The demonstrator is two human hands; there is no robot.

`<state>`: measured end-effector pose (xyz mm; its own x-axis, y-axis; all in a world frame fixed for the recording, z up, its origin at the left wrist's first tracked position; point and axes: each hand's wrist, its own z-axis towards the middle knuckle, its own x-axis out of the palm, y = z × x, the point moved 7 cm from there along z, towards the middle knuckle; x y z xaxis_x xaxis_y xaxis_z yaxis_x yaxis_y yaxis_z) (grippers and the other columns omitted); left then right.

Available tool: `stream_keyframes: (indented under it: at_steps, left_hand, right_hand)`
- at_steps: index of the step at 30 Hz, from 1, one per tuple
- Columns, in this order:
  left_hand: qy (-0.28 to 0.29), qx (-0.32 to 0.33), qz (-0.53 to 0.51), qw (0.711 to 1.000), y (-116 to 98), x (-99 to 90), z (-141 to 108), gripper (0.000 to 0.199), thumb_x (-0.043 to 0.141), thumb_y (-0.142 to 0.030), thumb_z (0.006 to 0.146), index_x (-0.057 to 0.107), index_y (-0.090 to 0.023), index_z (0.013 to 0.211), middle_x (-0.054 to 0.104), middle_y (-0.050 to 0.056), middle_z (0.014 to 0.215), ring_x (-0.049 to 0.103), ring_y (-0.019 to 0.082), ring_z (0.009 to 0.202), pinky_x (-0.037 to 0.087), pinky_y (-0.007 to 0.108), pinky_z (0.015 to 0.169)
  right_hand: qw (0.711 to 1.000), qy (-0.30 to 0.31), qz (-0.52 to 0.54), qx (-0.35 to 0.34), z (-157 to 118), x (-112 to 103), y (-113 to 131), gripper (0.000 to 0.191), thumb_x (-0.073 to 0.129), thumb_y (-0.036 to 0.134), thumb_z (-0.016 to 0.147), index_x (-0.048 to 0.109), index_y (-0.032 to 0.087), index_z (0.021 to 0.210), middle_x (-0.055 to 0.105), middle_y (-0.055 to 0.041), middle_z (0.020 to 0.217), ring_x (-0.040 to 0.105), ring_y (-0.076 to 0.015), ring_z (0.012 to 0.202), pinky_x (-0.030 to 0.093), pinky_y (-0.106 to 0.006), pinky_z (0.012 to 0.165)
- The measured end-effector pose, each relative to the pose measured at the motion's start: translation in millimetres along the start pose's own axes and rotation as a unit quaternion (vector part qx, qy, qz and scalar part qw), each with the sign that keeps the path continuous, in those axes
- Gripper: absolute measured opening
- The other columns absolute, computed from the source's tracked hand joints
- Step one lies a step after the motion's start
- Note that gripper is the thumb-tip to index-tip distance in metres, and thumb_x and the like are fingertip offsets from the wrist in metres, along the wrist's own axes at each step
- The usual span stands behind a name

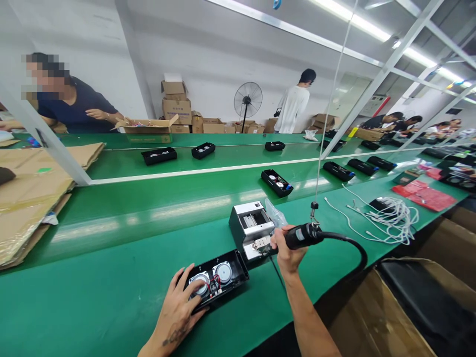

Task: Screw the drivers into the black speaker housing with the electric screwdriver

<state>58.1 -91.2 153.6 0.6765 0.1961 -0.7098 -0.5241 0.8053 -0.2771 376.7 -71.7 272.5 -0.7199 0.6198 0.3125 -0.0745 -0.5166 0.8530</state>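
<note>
A black speaker housing (238, 272) lies open side up on the green bench, with two round silver speakers and red and black wires inside. My left hand (182, 300) grips its left end, fingers over the far rim and one finger on the left speaker. My right hand (287, 253) is closed around a black electric screwdriver (303, 235), which hangs from a cord and has a thick black cable. Its tip, hidden by my hand, is at the front of a black and silver screw feeder (248, 218) just beyond the housing.
On the green conveyor belt (178, 191) sit several black housings, one open housing (277, 182) being nearest. White cables (396, 218) and a red plastic bag (424, 194) lie to the right. Flattened cardboard (40, 183) is stacked at left. A metal post (55, 134) rises there. Co-workers stand beyond.
</note>
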Motion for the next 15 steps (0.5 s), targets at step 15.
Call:
stream_keyframes:
  at_steps: [15]
  left_hand:
    - [0.031,0.003,0.046,0.998,-7,0.0,3,0.027,0.090,-0.041,0.079,0.069,-0.025,0.077,0.077,0.002,0.107,0.055,0.036,0.143,0.038,0.056,0.122]
  right_hand:
    - [0.926,0.297,0.207,0.108,-106,64,23,0.012,0.063,0.031,0.101,0.056,0.034,0.110,0.046,0.0104,0.058,0.042,-0.0117,0.042,0.040,-0.023,0.042]
